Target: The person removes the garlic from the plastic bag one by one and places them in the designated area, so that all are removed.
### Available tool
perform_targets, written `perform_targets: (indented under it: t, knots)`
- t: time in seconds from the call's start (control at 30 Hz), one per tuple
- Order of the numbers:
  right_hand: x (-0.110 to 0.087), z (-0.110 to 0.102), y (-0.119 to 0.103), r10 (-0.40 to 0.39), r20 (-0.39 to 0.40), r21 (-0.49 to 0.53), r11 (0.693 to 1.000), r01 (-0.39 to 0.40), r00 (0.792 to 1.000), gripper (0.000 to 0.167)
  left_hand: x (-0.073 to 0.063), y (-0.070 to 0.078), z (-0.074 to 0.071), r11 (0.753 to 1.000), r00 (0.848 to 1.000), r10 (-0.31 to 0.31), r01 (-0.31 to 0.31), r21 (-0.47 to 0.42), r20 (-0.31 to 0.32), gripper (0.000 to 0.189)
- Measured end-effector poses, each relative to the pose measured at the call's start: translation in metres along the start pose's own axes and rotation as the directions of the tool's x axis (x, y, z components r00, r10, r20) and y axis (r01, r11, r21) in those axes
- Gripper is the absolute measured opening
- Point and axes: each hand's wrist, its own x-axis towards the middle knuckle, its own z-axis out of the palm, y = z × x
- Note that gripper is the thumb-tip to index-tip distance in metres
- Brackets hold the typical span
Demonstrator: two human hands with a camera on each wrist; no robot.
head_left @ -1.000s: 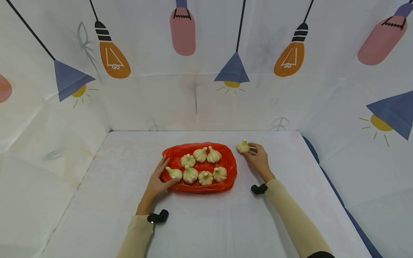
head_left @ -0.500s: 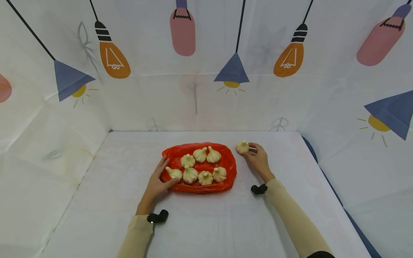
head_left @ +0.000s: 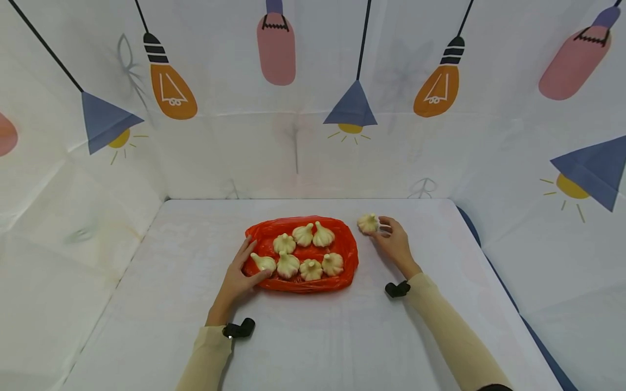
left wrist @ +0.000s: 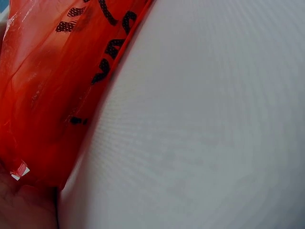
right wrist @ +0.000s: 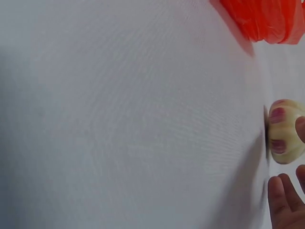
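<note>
Garlic, a pale, ridged, rounded bulb, rests on the white worktop right of a shallow, crinkled red plastic tray bearing seven more bulbs. The right hand, grip loosely parted and clasping nothing, sits slightly farther back than before; fingertip contact is hard to tell. The left hand spreads over the tray's left end.

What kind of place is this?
Probably a staged recording booth: a white table with a white backdrop behind and on both sides, printed with lamps and bulbs, plus black devices worn on both wrists.
</note>
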Motion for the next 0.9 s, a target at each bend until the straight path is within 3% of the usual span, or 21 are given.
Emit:
perform_targets:
  t: [0.37,0.67,0.9]
  knots:
    - [-0.010,-0.013,-0.022,-0.135,0.099,-0.086,0.986,0.144,0.986,0.067,0.000,0.001,0.000,1.000,1.000,-0.010,0.010,-0.004,0.005,0.093]
    - [-0.013,-0.015,-0.062,-0.250,0.157,-0.048,0.964,0.260,0.955,0.070,0.001,0.000,-0.001,1.000,1.000,-0.006,0.005,0.007,0.009,0.095]
    - [-0.017,-0.002,-0.102,-0.266,0.303,-0.033,0.957,0.289,0.915,0.073,0.000,0.000,0.000,1.000,1.000,-0.011,0.011,-0.004,0.015,0.095]
